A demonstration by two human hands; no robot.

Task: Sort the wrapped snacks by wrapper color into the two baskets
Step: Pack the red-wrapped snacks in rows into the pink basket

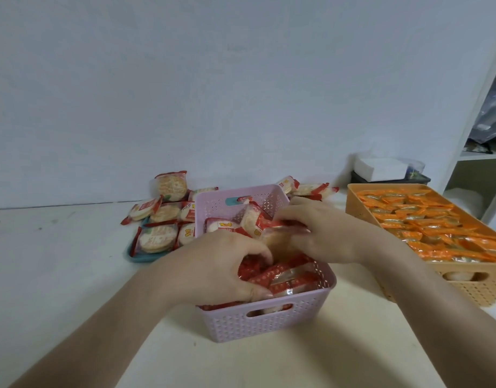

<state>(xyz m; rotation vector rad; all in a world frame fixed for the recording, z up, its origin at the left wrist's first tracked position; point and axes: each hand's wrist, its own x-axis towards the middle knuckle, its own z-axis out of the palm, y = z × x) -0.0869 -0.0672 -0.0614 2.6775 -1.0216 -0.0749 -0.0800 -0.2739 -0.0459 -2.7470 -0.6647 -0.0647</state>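
Both hands are in the pink basket (pixel 269 320), centre frame. The left hand (pixel 221 264) curls round red packets (pixel 291 278) at the near end, and the right hand (pixel 322 231) pinches a tilted packet (pixel 269 229). The unsorted red pile (pixel 160 228) lies left of centre, just beyond the basket; the left hand is nearer.

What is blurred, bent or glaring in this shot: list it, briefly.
Head view: soft, even light, faint shadows on the table; wide-angle bend slants the shelf unit at right; the left hand and right hand, gripping red-wrapped snacks in the pink basket, look slightly smeared; wrapper print unreadable; small glints on the orange wrappers in the orange basket.
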